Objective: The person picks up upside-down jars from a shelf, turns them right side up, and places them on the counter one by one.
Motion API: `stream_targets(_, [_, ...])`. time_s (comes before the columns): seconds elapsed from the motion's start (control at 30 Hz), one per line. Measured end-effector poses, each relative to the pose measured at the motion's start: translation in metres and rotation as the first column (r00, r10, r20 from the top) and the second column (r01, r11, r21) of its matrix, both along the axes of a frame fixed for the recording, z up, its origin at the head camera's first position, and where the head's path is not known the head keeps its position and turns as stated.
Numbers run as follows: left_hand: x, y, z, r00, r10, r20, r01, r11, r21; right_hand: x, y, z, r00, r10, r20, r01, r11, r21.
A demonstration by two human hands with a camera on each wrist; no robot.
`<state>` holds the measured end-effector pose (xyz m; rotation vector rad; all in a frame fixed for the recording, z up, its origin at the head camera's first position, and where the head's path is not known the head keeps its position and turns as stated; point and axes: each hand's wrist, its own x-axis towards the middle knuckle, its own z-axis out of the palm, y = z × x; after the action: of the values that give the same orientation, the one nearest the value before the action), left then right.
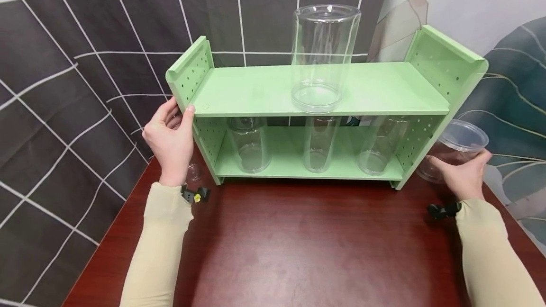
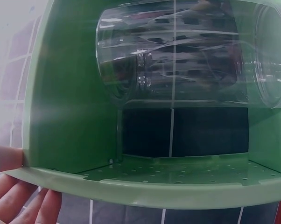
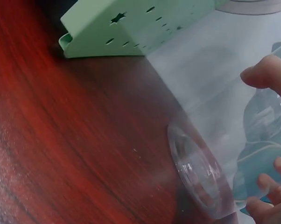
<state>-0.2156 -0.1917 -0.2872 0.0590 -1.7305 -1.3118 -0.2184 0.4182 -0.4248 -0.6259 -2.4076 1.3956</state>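
Note:
My left hand (image 1: 170,143) pinches the left side panel of a green two-tier shelf (image 1: 251,91), thumb at its front edge and fingers behind. In the left wrist view, the thumb and fingers (image 2: 49,207) lie on either side of the panel's edge. To the right of the shelf, my right hand (image 1: 465,174) grips a clear plastic jar (image 1: 465,136) around its side. The jar's round base (image 3: 196,172) appears close over the tabletop in the right wrist view. A taller clear jar (image 1: 324,46) stands upright on the top tier.
Along the lower tier stand three clear containers, at left (image 1: 249,150), middle (image 1: 319,148) and right (image 1: 379,150). A small clear object (image 1: 194,173) sits on the red-brown table (image 1: 315,240) beside my left wrist. A dark tiled wall (image 1: 141,18) rises behind and to the left.

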Motion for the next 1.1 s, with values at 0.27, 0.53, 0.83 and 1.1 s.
stream_targets(0.27, [0.0,0.0,-0.002,1.0,0.01,-0.007,-0.01,1.0,0.013,0.004,-0.004,0.002,0.998,-0.005,-0.068,0.005,1.0,-0.001])
stream_targets(0.53, [-0.002,0.001,-0.001,0.999,0.035,-0.004,-0.035,0.999,0.007,0.021,-0.019,0.04,0.931,-0.117,-0.344,0.119,0.993,-0.016])
stream_targets(0.83, [-0.002,0.001,0.0,0.999,0.032,0.004,-0.032,0.999,0.013,0.047,-0.064,0.107,0.773,-0.203,-0.601,0.153,0.979,-0.134])
stream_targets(1.1, [-0.004,0.0,-0.001,1.0,0.017,0.004,-0.017,1.0,0.018,0.064,-0.113,0.141,0.508,-0.199,-0.838,-0.12,0.947,-0.298])
